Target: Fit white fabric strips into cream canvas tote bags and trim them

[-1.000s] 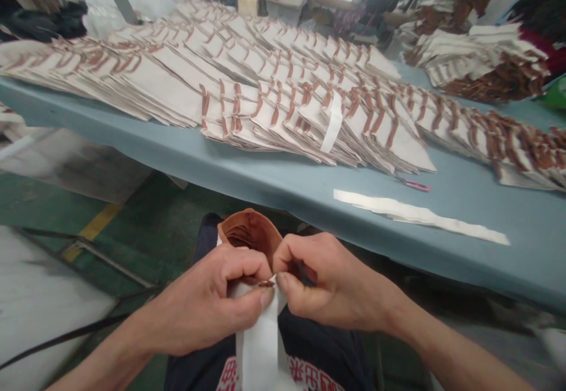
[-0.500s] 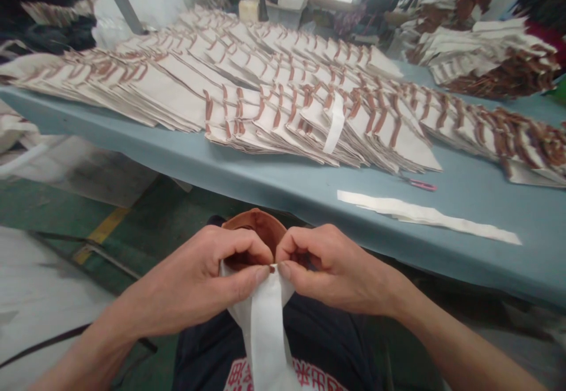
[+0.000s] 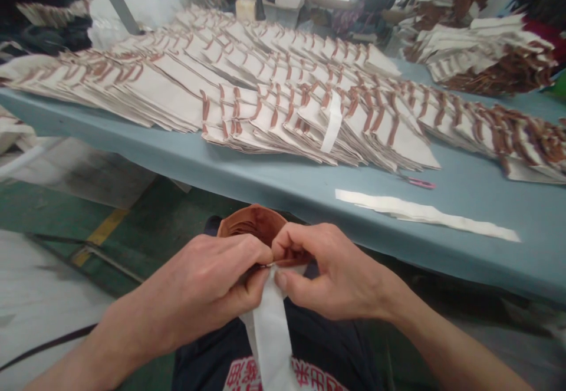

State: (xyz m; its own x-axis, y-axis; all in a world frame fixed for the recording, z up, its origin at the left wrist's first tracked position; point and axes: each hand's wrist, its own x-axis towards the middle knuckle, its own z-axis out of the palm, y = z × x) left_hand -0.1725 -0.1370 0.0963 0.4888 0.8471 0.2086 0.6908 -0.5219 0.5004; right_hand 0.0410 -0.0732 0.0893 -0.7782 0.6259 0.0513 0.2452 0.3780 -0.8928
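Right fingers [image 3: 289, 285] wider apart: two hands [image 3: 190, 288] [image 3: 336, 273], one pouch [image 3: 259, 219], one strip [image 3: 273, 332]

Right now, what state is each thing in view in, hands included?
left hand, pinching the brown-lined fabric piece
right hand, thumb and forefinger parted at the piece's edge
brown-lined fabric piece, mouth open
held white strip, hanging down
stacked fabric pieces, overlapping in rows
strip on the stack, lying across it
loose strips, lying together
pink tool, lying down; open or shut unclear
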